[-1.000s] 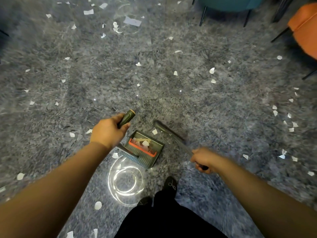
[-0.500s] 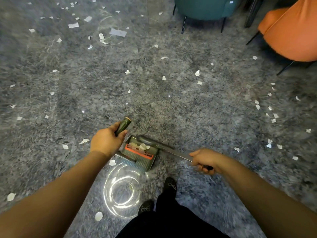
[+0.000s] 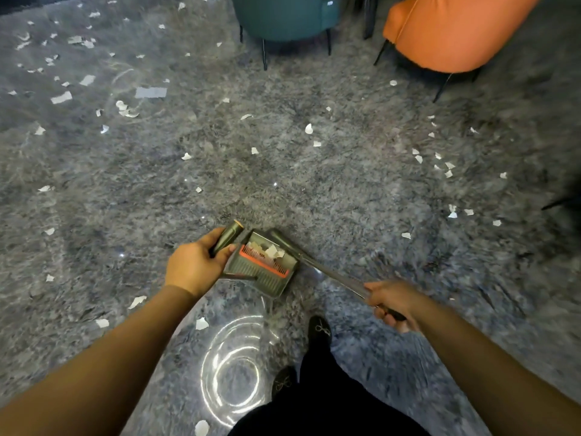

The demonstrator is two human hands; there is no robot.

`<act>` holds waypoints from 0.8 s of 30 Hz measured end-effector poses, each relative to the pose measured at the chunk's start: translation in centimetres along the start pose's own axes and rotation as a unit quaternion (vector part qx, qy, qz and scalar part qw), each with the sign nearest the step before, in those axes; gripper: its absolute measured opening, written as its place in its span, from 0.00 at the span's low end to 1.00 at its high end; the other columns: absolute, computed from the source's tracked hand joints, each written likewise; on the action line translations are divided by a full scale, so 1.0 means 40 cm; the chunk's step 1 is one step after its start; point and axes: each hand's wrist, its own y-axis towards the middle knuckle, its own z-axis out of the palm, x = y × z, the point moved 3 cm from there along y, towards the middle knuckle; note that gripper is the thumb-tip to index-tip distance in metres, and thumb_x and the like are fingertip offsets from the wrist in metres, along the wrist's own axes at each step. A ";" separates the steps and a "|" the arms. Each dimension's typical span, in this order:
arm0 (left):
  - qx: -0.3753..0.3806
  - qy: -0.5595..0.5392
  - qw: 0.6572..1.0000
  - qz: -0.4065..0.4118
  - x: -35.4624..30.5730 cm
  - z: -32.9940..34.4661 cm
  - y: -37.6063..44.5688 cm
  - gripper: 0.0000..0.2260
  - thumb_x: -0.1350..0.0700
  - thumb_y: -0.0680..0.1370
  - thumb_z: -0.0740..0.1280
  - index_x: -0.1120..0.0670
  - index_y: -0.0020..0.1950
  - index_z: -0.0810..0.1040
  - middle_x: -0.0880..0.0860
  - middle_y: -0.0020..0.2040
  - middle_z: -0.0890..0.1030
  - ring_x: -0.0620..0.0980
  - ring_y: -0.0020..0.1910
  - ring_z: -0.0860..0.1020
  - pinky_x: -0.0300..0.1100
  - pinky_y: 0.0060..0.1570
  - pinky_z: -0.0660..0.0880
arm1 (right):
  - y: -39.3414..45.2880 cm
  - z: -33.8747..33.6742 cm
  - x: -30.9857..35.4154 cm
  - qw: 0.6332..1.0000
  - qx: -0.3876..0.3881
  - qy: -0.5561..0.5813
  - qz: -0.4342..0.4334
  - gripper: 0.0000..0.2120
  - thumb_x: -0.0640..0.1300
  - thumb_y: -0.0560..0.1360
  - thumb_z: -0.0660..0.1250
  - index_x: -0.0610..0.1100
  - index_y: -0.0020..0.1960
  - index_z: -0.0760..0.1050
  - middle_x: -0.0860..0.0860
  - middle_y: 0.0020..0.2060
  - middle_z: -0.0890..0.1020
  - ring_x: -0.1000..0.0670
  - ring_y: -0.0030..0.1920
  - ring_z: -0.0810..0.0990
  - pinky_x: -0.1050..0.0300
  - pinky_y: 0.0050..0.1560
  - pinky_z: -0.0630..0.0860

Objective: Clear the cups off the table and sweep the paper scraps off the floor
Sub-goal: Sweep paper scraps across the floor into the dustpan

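The dustpan handle [image 3: 227, 239] is clenched in the left hand [image 3: 195, 265], its long axis tilted up and away to the right. The dustpan [image 3: 267, 272] is rested on the grey carpet [image 3: 283, 171], paper scraps [image 3: 272, 250] gathered inside. The broom [image 3: 314, 262] is gripped by the right hand [image 3: 393, 302], its shaft laid diagonally, head pointed up-left against the pan's far edge

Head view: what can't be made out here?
- Grey broom head: bristles motion-blurred against the dark green dustpan.
- Broom handle end: hidden inside the right hand.
- Teal chair and orange chair: cut off by the top edge.
- Table and cups: out of frame.
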 end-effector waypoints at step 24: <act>0.066 0.088 0.979 0.174 -0.644 0.360 0.170 0.22 0.43 0.78 0.65 0.46 0.71 0.72 0.57 0.53 0.83 0.60 0.53 0.80 0.47 0.45 0.76 | -0.020 -0.592 -0.322 0.946 -0.178 0.264 0.057 0.12 0.34 0.78 0.58 0.39 0.59 0.75 0.45 0.25 0.68 0.51 0.21 0.61 0.65 0.24 0.56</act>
